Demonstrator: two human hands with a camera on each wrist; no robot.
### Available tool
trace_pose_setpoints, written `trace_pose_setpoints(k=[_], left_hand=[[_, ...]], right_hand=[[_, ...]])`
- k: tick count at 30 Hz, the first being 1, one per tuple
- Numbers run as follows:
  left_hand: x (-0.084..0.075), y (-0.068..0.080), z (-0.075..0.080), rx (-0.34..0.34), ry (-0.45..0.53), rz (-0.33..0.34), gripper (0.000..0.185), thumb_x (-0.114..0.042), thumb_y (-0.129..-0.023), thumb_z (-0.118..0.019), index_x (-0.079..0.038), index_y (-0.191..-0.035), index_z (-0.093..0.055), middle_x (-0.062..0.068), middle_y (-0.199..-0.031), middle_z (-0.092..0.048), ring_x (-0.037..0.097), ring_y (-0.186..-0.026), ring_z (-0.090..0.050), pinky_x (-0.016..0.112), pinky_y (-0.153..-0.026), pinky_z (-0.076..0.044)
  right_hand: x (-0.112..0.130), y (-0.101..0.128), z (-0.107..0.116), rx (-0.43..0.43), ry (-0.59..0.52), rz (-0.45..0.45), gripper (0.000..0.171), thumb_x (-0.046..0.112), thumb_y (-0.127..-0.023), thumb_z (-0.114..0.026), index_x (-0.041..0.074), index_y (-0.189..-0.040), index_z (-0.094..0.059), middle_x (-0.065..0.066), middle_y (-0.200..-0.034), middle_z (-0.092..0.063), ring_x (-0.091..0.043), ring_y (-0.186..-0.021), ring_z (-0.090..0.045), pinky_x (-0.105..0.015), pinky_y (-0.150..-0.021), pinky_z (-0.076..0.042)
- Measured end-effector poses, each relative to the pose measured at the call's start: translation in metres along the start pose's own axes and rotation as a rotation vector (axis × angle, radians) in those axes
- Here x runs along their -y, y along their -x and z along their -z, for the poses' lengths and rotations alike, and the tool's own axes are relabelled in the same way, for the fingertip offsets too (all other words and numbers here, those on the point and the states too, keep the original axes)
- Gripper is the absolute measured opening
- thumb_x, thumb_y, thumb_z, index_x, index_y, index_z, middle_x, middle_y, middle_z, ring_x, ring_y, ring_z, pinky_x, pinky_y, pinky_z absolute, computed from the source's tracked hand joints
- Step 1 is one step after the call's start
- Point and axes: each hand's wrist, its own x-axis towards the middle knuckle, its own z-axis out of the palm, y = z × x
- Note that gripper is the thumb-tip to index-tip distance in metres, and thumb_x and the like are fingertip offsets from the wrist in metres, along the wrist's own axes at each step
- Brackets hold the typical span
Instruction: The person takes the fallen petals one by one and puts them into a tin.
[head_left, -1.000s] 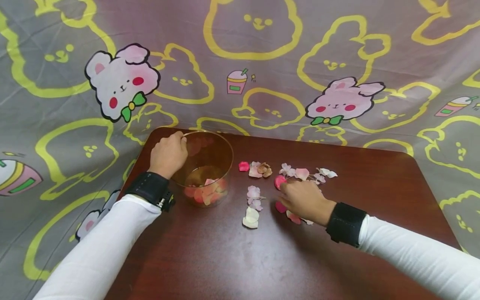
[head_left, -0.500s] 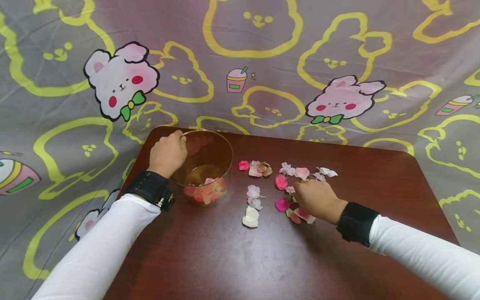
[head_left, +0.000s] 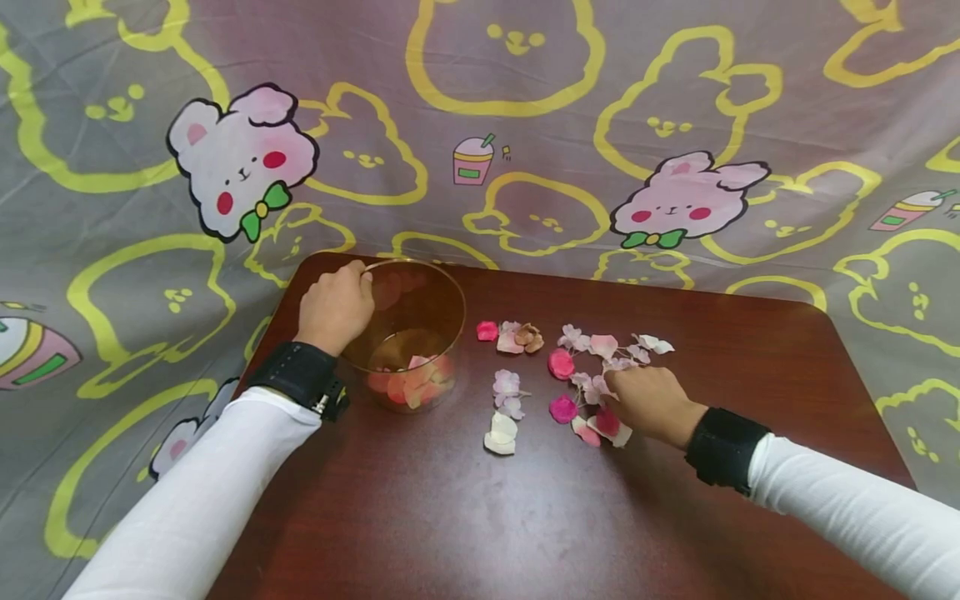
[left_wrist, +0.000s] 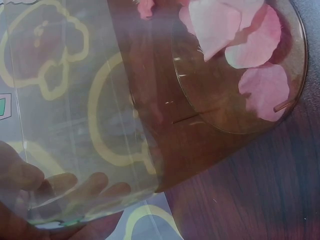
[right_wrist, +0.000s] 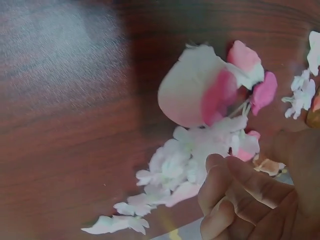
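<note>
Meanwhile my left hand (head_left: 335,306) gripped the clear jar (head_left: 411,333) rim; my right hand (head_left: 647,402) curled over scattered petals (head_left: 600,385), pinch unconfirmed; next, lift one leftward.

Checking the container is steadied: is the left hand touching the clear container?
Touching. In the head view the left hand grips the clear container at its rim; the left wrist view shows its fingers through the wall.
</note>
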Motion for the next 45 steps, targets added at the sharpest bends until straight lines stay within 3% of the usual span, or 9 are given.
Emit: trace_pose_setpoints(k=[8,25,32,45], left_hand=[[-0.001,0.001,0.001,0.006,-0.006,0.008,0.036,-0.022,-0.108,-0.038,0.001,-0.129,-0.056,0.034,-0.115,-0.067,0.055,-0.101,-0.065,0.064,-0.079,-0.051],[0.002,0.001,0.000,0.010,0.001,0.003,0.037,-0.022,-0.109,-0.038,0.002,-0.131,-0.055,0.033,-0.113,-0.067,0.054,-0.099,-0.066,0.063,-0.079,-0.051],[0.000,0.001,0.001,0.011,0.000,0.002,0.037,-0.022,-0.109,-0.038,0.002,-0.131,-0.056,0.033,-0.114,-0.067,0.054,-0.100,-0.066,0.063,-0.079,-0.051],[0.000,0.001,0.001,-0.002,-0.003,-0.001,0.035,-0.021,-0.108,-0.039,0.002,-0.127,-0.057,0.034,-0.114,-0.067,0.055,-0.100,-0.065,0.065,-0.079,-0.051]], right_hand=[[-0.001,0.005,-0.019,0.025,0.009,0.003,0.018,0.028,-0.088,-0.077,0.012,-0.089,-0.069,0.004,-0.062,-0.052,-0.014,-0.056,-0.044,-0.028,-0.053,-0.036],[-0.002,0.007,-0.036,0.021,0.031,0.044,0.021,0.026,-0.087,-0.080,0.009,-0.094,-0.071,0.003,-0.064,-0.056,-0.015,-0.058,-0.046,-0.027,-0.057,-0.040],[-0.001,0.009,-0.040,-0.010,0.016,0.080,0.024,0.015,-0.079,-0.086,0.009,-0.099,-0.073,0.002,-0.072,-0.065,-0.014,-0.063,-0.052,-0.031,-0.063,-0.051],[-0.001,0.010,-0.042,0.086,0.033,0.058,0.031,0.014,-0.077,-0.087,0.006,-0.100,-0.067,-0.003,-0.077,-0.065,-0.017,-0.067,-0.057,-0.032,-0.067,-0.054]])
